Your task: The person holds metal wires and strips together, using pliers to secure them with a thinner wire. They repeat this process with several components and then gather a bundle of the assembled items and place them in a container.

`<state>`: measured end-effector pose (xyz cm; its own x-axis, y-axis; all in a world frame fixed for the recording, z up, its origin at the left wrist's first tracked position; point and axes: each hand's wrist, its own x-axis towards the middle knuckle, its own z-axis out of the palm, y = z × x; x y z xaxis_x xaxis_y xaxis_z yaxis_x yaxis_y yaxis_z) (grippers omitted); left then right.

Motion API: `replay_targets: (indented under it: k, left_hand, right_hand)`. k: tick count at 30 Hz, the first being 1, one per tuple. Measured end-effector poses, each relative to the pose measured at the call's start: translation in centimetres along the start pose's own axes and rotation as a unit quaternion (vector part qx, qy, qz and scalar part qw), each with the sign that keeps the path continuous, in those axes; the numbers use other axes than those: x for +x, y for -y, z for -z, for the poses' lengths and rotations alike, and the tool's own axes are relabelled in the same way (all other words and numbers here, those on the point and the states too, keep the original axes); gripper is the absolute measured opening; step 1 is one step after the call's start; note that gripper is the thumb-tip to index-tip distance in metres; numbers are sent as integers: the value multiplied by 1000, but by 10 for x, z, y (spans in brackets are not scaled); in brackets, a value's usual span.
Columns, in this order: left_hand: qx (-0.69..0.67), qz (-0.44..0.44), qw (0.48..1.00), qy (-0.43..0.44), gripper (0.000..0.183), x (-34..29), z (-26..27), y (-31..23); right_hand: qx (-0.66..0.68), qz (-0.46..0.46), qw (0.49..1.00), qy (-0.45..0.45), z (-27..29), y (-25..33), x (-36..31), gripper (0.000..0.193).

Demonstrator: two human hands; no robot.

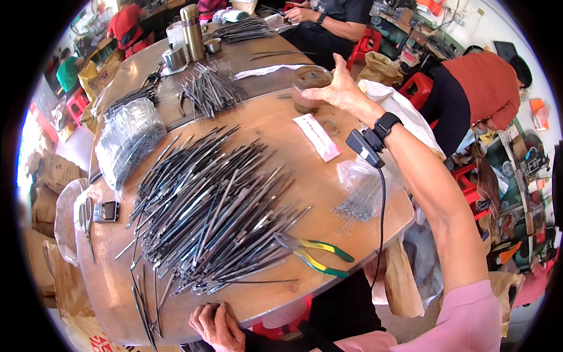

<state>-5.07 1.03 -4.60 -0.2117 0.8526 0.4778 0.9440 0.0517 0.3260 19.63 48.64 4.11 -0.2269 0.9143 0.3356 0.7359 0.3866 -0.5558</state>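
Observation:
My right hand reaches to the far side of the table and grips a round jar with a brown top, thumb across its front. A watch and a small black device with a cable sit on that wrist. My left hand rests at the near table edge with loosely bent fingers and nothing visible in it. Between the hands lies a big heap of thin dark metal strips. Pliers with green and yellow handles lie at the heap's right, jaws touching the strips.
At left lie a plastic bag of metal pins, scissors and a small black box. A clear bag with pins and a white-pink packet lie at right. Farther back stand a thermos and a strip bundle. Other people sit around.

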Motion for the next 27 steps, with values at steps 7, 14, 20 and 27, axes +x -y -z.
replay_targets:
  k: [7,14,20,27]
  left_hand:
    - [4,15,1000,8,18,5,6,-2]
    - [2,16,1000,11,18,6,6,-2]
    - [5,14,1000,9,18,7,6,-3]
    - [8,19,1000,17,19,6,7,-5]
  right_hand:
    - [29,7,997,-71,-42,-4,5,127]
    - [35,5,996,-87,-43,-1,4,122]
    - [52,58,988,-137,-31,-10,13,96]
    - [-236,204,946,-86,-3,9,21,15]
